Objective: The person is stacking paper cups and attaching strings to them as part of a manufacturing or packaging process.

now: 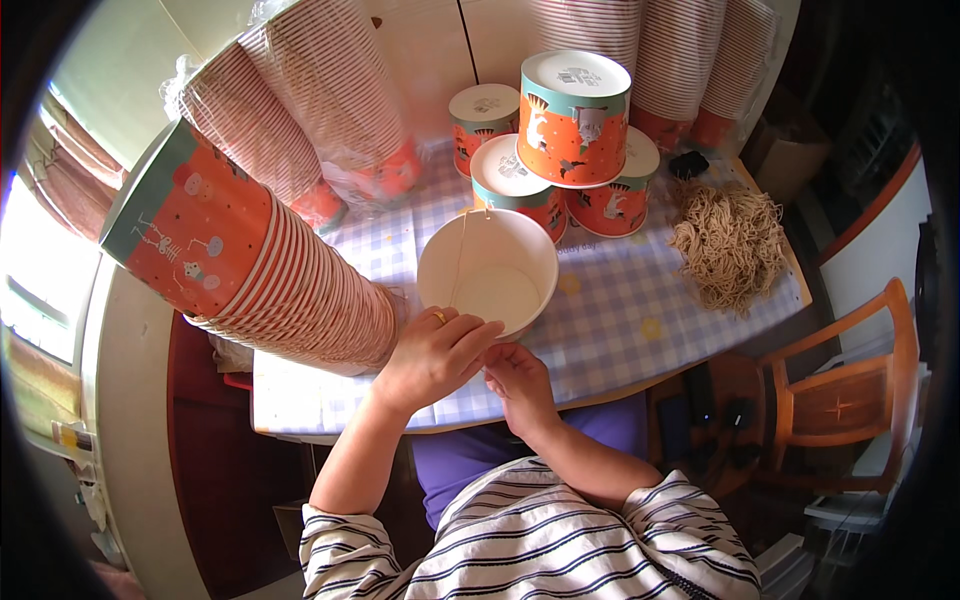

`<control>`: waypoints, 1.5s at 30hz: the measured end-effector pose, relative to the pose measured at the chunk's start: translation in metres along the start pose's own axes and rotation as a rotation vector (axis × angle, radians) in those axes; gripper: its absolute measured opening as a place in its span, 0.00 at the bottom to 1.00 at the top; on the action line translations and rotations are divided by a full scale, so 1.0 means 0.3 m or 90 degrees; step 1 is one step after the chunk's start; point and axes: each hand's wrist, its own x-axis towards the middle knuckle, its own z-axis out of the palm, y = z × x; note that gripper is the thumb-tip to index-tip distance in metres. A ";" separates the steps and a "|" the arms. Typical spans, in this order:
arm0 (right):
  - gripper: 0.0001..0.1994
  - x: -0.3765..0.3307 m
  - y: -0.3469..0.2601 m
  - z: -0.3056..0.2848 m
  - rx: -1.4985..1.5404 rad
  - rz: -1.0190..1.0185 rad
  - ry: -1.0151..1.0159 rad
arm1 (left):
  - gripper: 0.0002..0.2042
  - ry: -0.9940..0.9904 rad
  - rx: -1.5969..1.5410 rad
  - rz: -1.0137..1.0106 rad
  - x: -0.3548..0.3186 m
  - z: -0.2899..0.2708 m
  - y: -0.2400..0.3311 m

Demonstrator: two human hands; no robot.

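A long stack of orange paper cups (270,270) lies on its side near the left edge of the table (620,330). Next, at the front edge, the left hand (432,355) pinches the near rim of a white paper tub (488,270), fingers closed on it. A thin string (458,262) runs across the tub. The right hand (518,385) sits just beside it, fingers curled together under the rim. Finished orange tubs (560,140) stand piled behind. A heap of tan strings (730,245) lies near the right edge.
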 end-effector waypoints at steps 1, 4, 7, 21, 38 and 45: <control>0.04 0.001 0.001 -0.001 0.000 0.000 0.000 | 0.22 0.002 -0.001 0.000 0.001 0.000 0.000; 0.04 0.002 0.008 -0.006 0.012 0.002 -0.010 | 0.21 0.013 -0.004 0.002 0.010 0.000 0.008; 0.04 0.003 0.009 -0.007 0.019 0.000 -0.016 | 0.21 0.015 -0.004 0.005 0.008 0.001 0.007; 0.04 0.016 0.011 -0.016 -0.042 -0.059 0.001 | 0.20 0.005 -0.019 0.005 -0.001 -0.001 -0.010; 0.05 0.019 -0.024 -0.020 -0.132 -0.032 0.001 | 0.16 -0.010 -0.039 0.001 -0.008 -0.016 -0.011; 0.09 0.050 -0.203 -0.150 -0.571 -0.100 -0.156 | 0.13 -0.016 -0.049 -0.043 -0.019 -0.071 0.007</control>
